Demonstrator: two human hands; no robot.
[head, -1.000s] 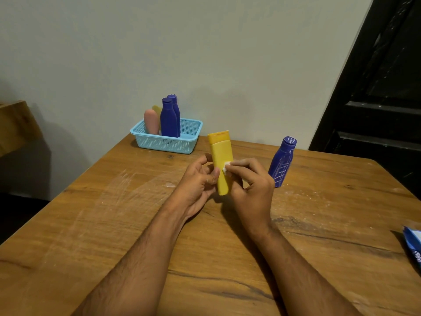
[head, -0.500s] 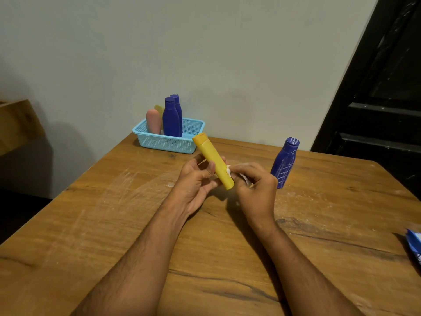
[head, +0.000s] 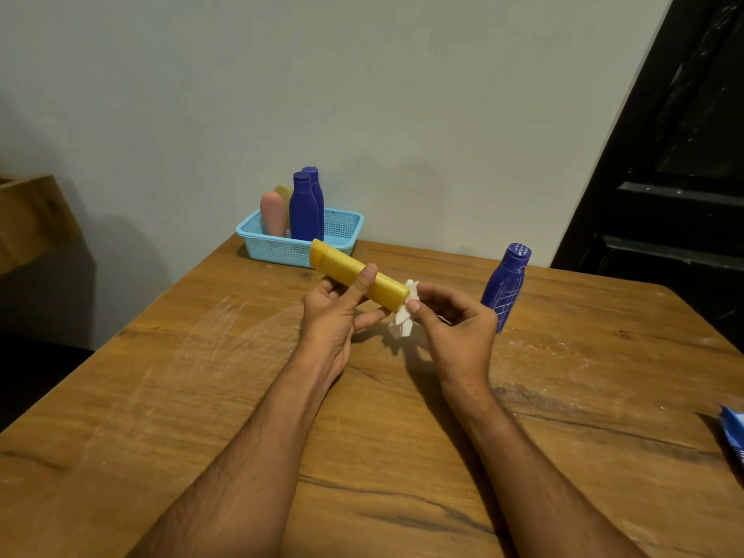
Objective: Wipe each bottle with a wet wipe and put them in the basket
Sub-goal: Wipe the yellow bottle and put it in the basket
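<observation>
1. We see the yellow bottle (head: 356, 274) now lying nearly level in the air, cap end pointing toward the far left corner of the table (head: 201, 396); a second ago it stood upright between the hands, and half a second ago it was only half tipped.
2. The left hand (head: 336, 316) grips the bottle at mid-length, thumb laid over the top and fingers curled beneath.
3. The right hand (head: 453, 322) has come off the bottle's side and now pinches the white wet wipe (head: 404, 316) between thumb and fingertips, pressing it against the bottle's base end; the wipe's loose folds hang below.
4. The blue bottle (head: 505, 287) stands upright on the table, just behind and to the right of the right hand, where it stood before.
5. The light blue basket (head: 342, 227) sits at the table's far edge against the wall, left of centre, unchanged. It holds two dark blue bottles (head: 304, 211), a pink bottle (head: 273, 213) and a yellowish one partly hidden behind it, all crowded into its left half.
6. The basket's right half is open.
7. A blue and white packet (head: 734, 430) shows at the right edge of the table, cut off by the frame.
8. Bare wood lies wide along the table's left side and near edge.
</observation>
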